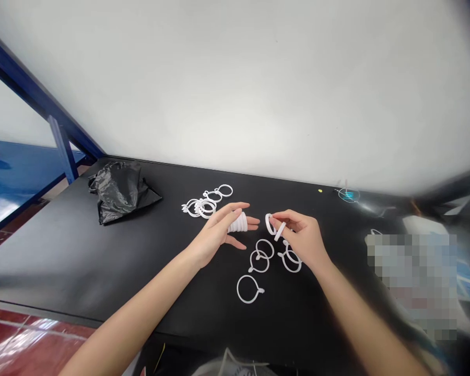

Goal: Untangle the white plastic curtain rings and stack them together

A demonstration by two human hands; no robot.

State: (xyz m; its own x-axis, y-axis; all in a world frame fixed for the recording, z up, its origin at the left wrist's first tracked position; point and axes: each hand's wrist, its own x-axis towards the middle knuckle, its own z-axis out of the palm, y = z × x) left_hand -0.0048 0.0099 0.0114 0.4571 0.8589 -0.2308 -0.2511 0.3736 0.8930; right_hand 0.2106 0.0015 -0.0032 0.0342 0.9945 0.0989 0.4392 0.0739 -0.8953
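Note:
My left hand is wrapped round a stack of white rings, its thumb over the top and some fingers stretched out. Just to the right, my right hand pinches a couple of white rings between thumb and fingers. Below the hands lie several loose white curtain rings, each with a small eyelet on its rim. Part of the group under my right hand is covered by it. Beyond my left hand is another pile of curtain rings, some overlapping.
A crumpled black plastic bag lies at the left on the black table. Clear plastic bags sit at the right, partly blurred. A small round item with blue strands is near the back edge, against a white wall. A blue metal frame stands left.

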